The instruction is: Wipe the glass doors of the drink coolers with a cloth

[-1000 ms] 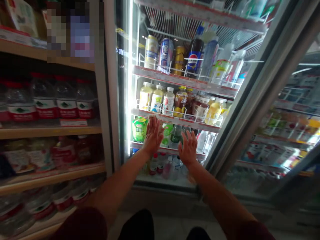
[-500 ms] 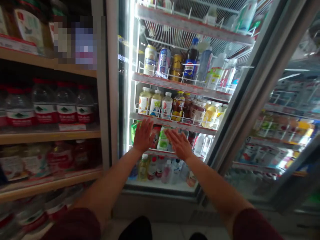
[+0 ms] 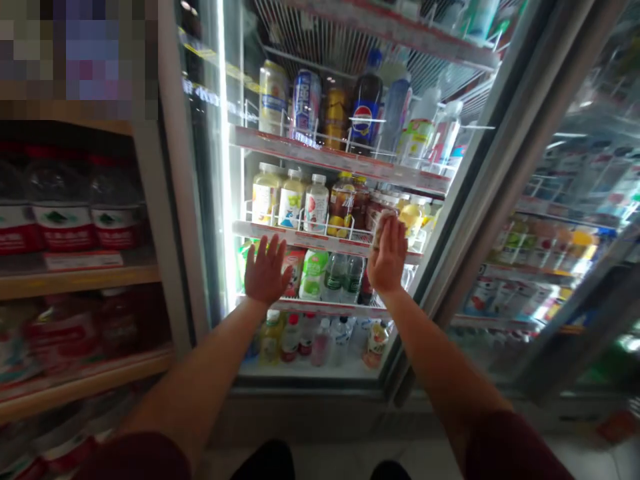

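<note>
More space than before parts the left hand (image 3: 267, 272), fingers spread, from the right hand (image 3: 389, 259), fingers together. Ahead of both stands the drinks cooler (image 3: 305, 385), a green-labelled bottle (image 3: 313, 275) showing between them.

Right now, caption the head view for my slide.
Left hand and right hand, raised open before a lit drinks cooler shelving bottles and cans.

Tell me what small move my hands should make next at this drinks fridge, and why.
Perhaps ease the right hand slightly inward, toward the left hand. Both look open, with fingers pointing up, and stand well apart, while a green package shows between them. I can't tell whether either hand touches anything.
</note>
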A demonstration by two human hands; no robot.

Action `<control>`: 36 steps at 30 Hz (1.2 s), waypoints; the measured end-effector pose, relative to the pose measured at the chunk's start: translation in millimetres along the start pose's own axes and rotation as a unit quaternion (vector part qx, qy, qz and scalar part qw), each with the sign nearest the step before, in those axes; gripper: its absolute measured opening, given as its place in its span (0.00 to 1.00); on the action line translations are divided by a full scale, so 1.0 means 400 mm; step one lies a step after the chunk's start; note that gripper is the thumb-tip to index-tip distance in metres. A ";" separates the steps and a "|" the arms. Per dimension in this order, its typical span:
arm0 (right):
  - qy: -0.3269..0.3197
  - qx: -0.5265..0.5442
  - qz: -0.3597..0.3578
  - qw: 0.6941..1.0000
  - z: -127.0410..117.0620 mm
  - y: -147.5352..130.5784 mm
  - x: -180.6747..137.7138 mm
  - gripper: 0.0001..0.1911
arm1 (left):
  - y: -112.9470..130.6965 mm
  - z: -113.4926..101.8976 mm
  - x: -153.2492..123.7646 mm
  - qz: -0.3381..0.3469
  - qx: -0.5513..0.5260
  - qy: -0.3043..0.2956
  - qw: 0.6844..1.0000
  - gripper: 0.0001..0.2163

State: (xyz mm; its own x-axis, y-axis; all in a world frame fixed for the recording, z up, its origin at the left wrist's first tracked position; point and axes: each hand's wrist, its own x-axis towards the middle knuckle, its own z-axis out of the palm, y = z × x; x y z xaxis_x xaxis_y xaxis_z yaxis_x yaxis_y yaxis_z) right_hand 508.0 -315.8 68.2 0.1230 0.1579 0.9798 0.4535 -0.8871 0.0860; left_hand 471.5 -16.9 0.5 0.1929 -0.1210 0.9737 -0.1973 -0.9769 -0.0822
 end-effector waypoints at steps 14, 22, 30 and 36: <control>-0.114 -0.017 -0.125 0.985 -0.018 0.126 -0.378 0.41 | 0.006 0.001 -0.005 -0.016 -0.014 -0.017 1.000 0.31; -0.202 0.055 -0.188 0.960 0.026 -0.028 -0.537 0.40 | 0.008 0.002 -0.008 -0.022 -0.006 -0.029 0.999 0.30; -0.204 0.071 -0.120 0.969 0.068 -0.202 -0.357 0.36 | 0.015 -0.006 -0.005 -0.022 0.002 -0.031 0.999 0.29; -0.160 0.089 -0.091 0.979 0.077 -0.262 -0.216 0.39 | 0.015 -0.008 -0.006 -0.012 0.005 -0.018 1.000 0.28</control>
State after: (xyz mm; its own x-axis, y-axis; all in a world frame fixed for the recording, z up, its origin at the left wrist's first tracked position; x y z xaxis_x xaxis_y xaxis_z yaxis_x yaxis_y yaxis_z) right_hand 476.9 -223.3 -31.2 0.2836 0.4597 0.8416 0.6370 -0.7463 0.1929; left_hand 466.5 -22.0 -1.7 0.2325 -0.1027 0.9672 -0.1831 -0.9813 -0.0602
